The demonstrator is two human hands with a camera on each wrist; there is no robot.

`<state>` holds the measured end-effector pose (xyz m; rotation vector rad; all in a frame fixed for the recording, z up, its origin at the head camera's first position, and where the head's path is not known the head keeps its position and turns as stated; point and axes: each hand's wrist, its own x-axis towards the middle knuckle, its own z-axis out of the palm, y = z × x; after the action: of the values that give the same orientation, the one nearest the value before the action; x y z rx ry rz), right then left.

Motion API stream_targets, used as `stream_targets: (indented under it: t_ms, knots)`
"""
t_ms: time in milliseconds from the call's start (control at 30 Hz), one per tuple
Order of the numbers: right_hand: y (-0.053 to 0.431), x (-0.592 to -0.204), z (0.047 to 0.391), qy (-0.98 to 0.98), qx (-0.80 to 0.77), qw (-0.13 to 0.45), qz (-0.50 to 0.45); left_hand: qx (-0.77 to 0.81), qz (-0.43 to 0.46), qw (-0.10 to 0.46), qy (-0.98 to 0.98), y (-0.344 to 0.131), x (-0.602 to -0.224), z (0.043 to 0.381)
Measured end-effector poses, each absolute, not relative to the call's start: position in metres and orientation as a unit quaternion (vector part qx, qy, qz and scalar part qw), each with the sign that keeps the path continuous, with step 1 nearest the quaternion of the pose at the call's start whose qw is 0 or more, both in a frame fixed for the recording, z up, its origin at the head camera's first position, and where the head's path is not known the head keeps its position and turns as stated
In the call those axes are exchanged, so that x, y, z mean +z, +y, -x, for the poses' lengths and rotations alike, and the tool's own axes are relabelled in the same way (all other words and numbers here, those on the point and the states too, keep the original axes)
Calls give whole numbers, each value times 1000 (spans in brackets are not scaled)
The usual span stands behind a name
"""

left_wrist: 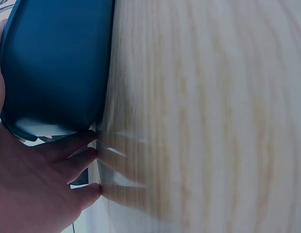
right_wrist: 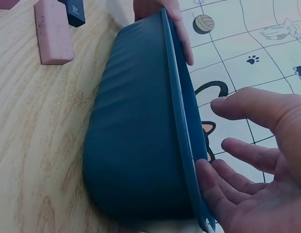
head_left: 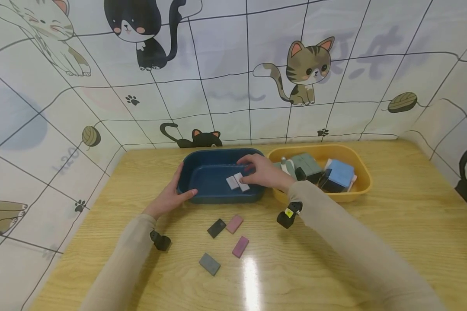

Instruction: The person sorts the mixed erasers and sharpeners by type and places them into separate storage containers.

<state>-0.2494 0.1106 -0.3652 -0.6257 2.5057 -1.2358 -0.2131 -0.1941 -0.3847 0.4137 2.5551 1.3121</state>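
A dark blue bin stands at the back of the wooden table. My left hand grips its left end, thumb over the rim and fingers against the outer side. In the left wrist view, the left hand's fingertips reach down to the tabletop beside the bin. Two small white rectangular blocks lie side by side inside the bin. Just above them, my right hand reaches over the bin's right end, with thumb and fingers spread apart. Nothing shows between them in the right wrist view, where a digit lies by the rim.
Loose on the table are a black block, a grey block and two pink blocks. A yellow bin on the right holds a blue package, a green box and other things. A cat-patterned cloth hangs behind.
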Motion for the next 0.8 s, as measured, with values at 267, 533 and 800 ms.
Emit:
stream_targets:
  t_ms: [267, 533, 800]
  knots:
    - [115, -364, 241, 846, -466, 139, 220, 445, -145, 117, 876, -194, -385, 213]
    - [116, -358, 227, 842, -470, 128, 233, 454, -146, 120, 871, -195, -385, 212]
    - [115, -355, 210, 832, -476, 121, 256, 455, -145, 121, 870, -196, -387, 213]
